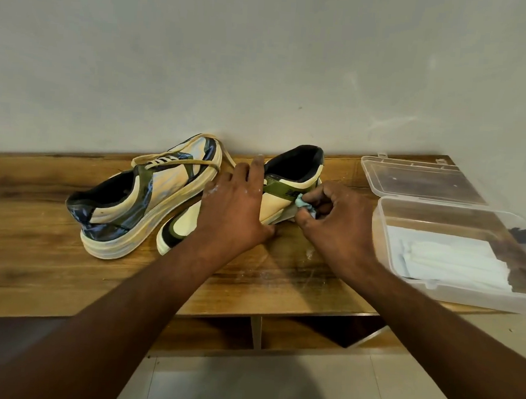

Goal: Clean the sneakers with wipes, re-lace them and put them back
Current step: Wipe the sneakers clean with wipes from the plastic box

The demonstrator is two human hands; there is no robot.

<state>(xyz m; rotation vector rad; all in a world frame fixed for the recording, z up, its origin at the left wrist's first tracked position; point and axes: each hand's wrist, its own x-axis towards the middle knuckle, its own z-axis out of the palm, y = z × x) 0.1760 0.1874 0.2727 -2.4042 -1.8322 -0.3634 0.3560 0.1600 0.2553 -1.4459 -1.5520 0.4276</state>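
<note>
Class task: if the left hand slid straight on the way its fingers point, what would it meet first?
Probably the wall. The left hand rests on the right sneaker, fingers pointing past it toward the back; depth is uncertain.

We see two cream sneakers with olive and black panels on the wooden shelf top. Left sneaker (145, 197): upright, heel toward us, loose lace (177, 162) draped over it. Right sneaker (284, 188): unlaced, toe toward us, heel at the wall. Crumpled pale-blue wipe (305, 203) touches its side. Folded white wipes (447, 256) lie in the open clear box.
</note>
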